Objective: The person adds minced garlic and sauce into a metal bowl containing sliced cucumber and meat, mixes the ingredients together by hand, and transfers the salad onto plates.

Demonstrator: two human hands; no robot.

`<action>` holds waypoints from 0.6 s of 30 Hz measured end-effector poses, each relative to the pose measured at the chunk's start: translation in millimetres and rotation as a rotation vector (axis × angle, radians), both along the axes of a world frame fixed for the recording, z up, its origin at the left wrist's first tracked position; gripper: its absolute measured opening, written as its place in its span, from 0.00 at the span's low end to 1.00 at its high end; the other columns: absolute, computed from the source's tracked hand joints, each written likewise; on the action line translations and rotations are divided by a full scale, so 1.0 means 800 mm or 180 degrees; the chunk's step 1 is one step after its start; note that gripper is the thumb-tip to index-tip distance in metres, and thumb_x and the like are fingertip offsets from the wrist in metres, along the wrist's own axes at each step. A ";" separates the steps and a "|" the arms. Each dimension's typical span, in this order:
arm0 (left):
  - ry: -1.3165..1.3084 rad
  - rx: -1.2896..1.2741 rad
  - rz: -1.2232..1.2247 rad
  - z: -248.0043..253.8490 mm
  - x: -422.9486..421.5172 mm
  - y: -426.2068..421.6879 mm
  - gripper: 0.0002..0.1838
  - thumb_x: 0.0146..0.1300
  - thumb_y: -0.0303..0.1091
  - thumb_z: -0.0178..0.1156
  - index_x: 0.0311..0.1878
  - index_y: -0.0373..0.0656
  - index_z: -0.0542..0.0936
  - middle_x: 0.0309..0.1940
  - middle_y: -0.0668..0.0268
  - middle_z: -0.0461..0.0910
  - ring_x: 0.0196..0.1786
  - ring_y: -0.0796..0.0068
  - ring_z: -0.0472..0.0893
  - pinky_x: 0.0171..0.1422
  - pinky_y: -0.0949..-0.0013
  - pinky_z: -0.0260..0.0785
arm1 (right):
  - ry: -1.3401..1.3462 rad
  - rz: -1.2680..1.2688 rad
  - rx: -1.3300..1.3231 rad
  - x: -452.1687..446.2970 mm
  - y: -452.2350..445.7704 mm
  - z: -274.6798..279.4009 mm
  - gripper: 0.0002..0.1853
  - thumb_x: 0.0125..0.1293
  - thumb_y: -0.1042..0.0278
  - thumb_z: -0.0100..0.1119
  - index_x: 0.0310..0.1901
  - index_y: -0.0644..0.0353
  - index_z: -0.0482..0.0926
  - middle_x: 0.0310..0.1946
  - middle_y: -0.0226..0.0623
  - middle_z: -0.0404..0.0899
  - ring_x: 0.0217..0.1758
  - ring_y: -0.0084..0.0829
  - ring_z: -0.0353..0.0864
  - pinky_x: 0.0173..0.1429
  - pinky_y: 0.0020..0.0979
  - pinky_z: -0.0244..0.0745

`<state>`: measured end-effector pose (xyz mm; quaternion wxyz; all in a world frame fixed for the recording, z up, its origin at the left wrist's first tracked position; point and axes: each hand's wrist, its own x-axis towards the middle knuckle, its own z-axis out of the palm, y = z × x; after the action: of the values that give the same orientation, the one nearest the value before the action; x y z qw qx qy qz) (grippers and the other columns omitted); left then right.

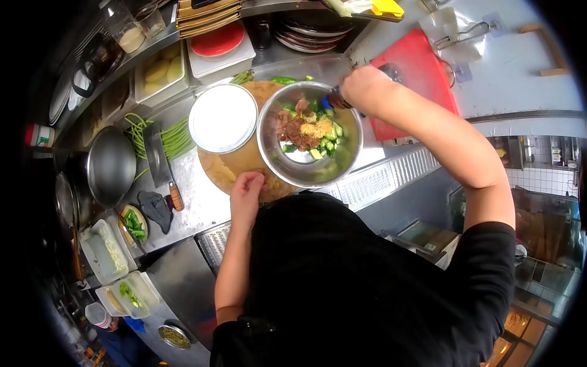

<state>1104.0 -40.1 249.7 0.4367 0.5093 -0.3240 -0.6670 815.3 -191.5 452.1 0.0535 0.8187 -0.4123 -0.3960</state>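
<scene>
My right hand (365,87) is wrapped round a dark bottle (335,99) with a blue mouth. The bottle is tilted, its mouth over the rim of a steel mixing bowl (269,156). In the bowl lie cut cucumber pieces (330,145), brown meat slices (290,128) and a heap of minced garlic (318,128). Whether liquid is flowing does not show. My left hand (246,186) hovers at the near edge of the round chopping board (214,168), fingers curled together; anything inside them is hidden. A white round plate (224,118) sits left of the bowl.
Left of the board lie a cleaver (158,153), long green beans (177,138) and a dark cloth (155,211). A wok (112,165) stands farther left. A red cutting board (416,79) leans at right. Shelves hold stacked plates (312,30). Another person (116,336) is at lower left.
</scene>
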 end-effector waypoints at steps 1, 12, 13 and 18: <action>-0.0051 -0.0024 -0.0040 0.004 -0.001 0.001 0.09 0.74 0.32 0.61 0.49 0.36 0.81 0.42 0.68 0.82 0.43 0.79 0.81 0.53 0.74 0.75 | 0.0089 0.0062 0.0125 -0.005 0.007 0.000 0.09 0.65 0.64 0.63 0.40 0.54 0.90 0.39 0.37 0.89 0.45 0.37 0.90 0.49 0.35 0.84; -0.0154 0.0102 0.0024 0.003 -0.009 0.014 0.09 0.73 0.32 0.62 0.49 0.36 0.81 0.40 0.68 0.82 0.43 0.79 0.80 0.52 0.74 0.75 | -0.0298 -0.0456 0.0202 -0.033 0.014 -0.007 0.08 0.57 0.75 0.63 0.39 0.61 0.88 0.39 0.47 0.88 0.45 0.44 0.89 0.49 0.40 0.84; -0.0164 0.0145 0.0047 0.002 -0.010 0.013 0.09 0.73 0.31 0.62 0.49 0.36 0.81 0.40 0.68 0.82 0.43 0.79 0.80 0.52 0.74 0.75 | -0.0323 -0.0549 0.0107 -0.038 0.010 -0.010 0.09 0.57 0.76 0.64 0.39 0.61 0.88 0.39 0.47 0.88 0.45 0.44 0.89 0.49 0.40 0.84; -0.0077 0.0134 0.0143 -0.003 -0.015 0.022 0.09 0.73 0.31 0.62 0.50 0.37 0.81 0.40 0.69 0.82 0.42 0.79 0.81 0.51 0.75 0.74 | -0.0430 -0.0619 0.0265 -0.053 0.013 -0.022 0.13 0.54 0.75 0.65 0.43 0.63 0.84 0.39 0.51 0.87 0.47 0.48 0.88 0.51 0.44 0.82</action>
<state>1092.3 -22.4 247.4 0.4368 0.5335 -0.3036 -0.6576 773.0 -181.0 434.6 -0.0472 0.8012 -0.4756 -0.3601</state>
